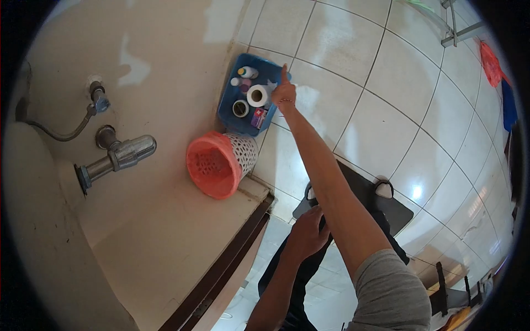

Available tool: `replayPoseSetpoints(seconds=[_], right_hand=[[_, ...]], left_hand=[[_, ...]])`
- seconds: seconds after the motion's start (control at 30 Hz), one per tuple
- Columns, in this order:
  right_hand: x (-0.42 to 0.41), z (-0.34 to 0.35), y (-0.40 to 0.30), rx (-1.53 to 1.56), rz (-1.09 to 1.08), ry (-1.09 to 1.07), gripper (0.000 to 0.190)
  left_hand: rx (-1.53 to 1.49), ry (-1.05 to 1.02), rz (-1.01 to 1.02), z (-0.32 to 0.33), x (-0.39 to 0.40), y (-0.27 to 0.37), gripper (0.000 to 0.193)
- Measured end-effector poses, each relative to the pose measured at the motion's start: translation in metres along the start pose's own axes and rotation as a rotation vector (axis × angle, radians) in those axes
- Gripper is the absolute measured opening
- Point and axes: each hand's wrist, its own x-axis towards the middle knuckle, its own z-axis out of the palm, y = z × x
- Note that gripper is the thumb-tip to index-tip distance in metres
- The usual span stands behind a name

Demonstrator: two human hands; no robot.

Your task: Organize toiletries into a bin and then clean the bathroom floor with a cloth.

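My right hand [284,92] is stretched out at the right edge of a blue plastic basket [225,97], one finger extended along the rim; whether the other fingers grip it is unclear. Inside lie a white roll of paper [257,95], a round dark-centred item [240,108], a white bottle with a yellow cap [248,72], a white-capped bottle [236,82] and a small pink and purple box [258,118]. Nearer my body, my left hand [307,235] is by my dark-trousered leg, its fingers bent and partly hidden behind my right forearm.
A white perforated wastebasket [245,151] with a red plastic liner [215,165] lies tilted against the blue basket. Metal drain pipe [132,153] and a valve [100,101] stick out of the wall at left. My feet are on a dark mat [399,213]. A brown door frame [232,265] runs below.
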Motion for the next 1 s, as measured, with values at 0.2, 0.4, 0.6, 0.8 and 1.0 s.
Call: replayPoseSetpoints(seconds=[0.2,0.4,0.6,0.8,1.0], right_hand=[[-0.018,0.044,-0.009,0.284,0.057,-0.120,0.103],[-0.026,0.054,0.021,0.229,-0.264,-0.003,0.100],[-0.044,0.034,-0.002,0.157,0.018,-0.263,0.093],[-0.083,-0.017,0.053,0.164,-0.177,-0.095,0.082],[-0.186,-0.151,0.107,-0.075,-0.235,-0.323,0.071]], left_hand=[[0.030,-0.067,-0.055,-0.016,0.007,0.005,0.038],[0.050,-0.133,-0.111,-0.016,0.013,0.009,0.039],[0.170,-0.201,-0.164,-0.008,0.014,0.015,0.035],[0.057,-0.151,-0.092,0.021,0.009,0.016,0.030],[0.087,0.308,0.123,0.070,-0.014,0.002,0.033]])
